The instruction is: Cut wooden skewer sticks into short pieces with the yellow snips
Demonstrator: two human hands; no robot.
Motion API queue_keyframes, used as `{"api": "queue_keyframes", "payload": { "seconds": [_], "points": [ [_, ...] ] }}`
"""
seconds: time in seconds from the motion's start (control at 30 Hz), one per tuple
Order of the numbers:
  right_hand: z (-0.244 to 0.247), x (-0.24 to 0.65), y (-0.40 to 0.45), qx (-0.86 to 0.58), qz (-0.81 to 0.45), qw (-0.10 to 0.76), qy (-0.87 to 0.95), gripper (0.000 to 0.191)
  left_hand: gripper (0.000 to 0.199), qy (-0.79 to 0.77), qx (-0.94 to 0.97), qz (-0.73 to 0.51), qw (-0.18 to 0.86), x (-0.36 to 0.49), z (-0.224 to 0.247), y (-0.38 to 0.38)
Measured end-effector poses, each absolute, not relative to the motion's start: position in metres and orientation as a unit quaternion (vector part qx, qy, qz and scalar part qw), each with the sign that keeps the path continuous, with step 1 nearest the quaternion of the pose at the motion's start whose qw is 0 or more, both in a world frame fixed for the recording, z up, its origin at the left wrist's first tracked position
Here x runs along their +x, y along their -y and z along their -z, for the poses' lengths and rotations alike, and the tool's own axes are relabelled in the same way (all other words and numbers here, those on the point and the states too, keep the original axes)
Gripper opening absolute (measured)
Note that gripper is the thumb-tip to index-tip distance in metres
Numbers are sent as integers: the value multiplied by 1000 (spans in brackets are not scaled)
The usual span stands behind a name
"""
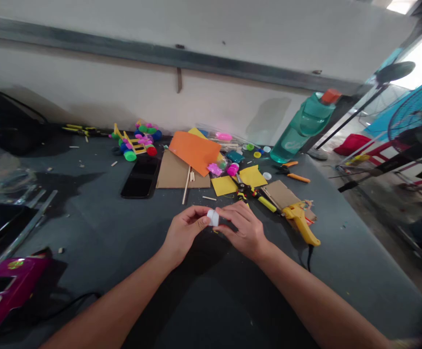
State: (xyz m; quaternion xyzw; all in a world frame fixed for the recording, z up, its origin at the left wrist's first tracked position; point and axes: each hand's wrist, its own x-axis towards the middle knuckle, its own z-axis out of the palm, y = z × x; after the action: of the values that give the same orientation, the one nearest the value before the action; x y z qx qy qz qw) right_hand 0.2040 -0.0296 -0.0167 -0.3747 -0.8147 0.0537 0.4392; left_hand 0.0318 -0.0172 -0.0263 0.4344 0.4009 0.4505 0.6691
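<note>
Pinching a small white cap (213, 217) between them, the left hand (185, 232) and the right hand (242, 229) meet above the dark worktop (123, 232), fingertips closed on the cap from either side. Just right of the right hand lies a yellow glue gun (301, 222), its cord trailing off toward the near edge. Beyond the hands sit yellow paper squares (238, 181), a yellow-handled tool (258, 196) and pieces of brown cardboard (176, 172), with an orange sheet (194, 151) leaning over them. A black phone (141, 177) lies face up to the left of the cardboard. Farther back stands a toy built of sticks and coloured caps (136, 140). A teal water bottle (300, 127) stands at the far right; pale lettering on it is too blurred to read. A magenta object (10, 286) sits at the near left corner.
</note>
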Motion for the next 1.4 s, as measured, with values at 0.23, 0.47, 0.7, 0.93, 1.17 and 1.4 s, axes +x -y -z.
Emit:
{"api": "queue_keyframes", "payload": {
  "seconds": [0.23, 0.47, 0.7, 0.93, 1.17, 1.4],
  "points": [
    [17, 204, 30, -375, -60, 443, 812, 33, 19, -397, 438, -451, 669, 31, 26, 18],
    [18, 206, 30, -382, -63, 443, 809, 35, 19, -386, 453, -451, 665, 30, 30, 17],
    [17, 205, 30, -380, -59, 438, 812, 35, 19, -393, 457, -451, 659, 30, 30, 17],
    [17, 203, 30, -379, -58, 442, 810, 34, 18, -406, 444, -453, 658, 31, 28, 18],
    [16, 203, 31, -384, -58, 441, 809, 33, 17, -404, 429, -458, 666, 33, 29, 19],
    [17, 202, 31, -384, -57, 444, 807, 32, 15, -409, 429, -455, 664, 33, 28, 19]
  ]
}}
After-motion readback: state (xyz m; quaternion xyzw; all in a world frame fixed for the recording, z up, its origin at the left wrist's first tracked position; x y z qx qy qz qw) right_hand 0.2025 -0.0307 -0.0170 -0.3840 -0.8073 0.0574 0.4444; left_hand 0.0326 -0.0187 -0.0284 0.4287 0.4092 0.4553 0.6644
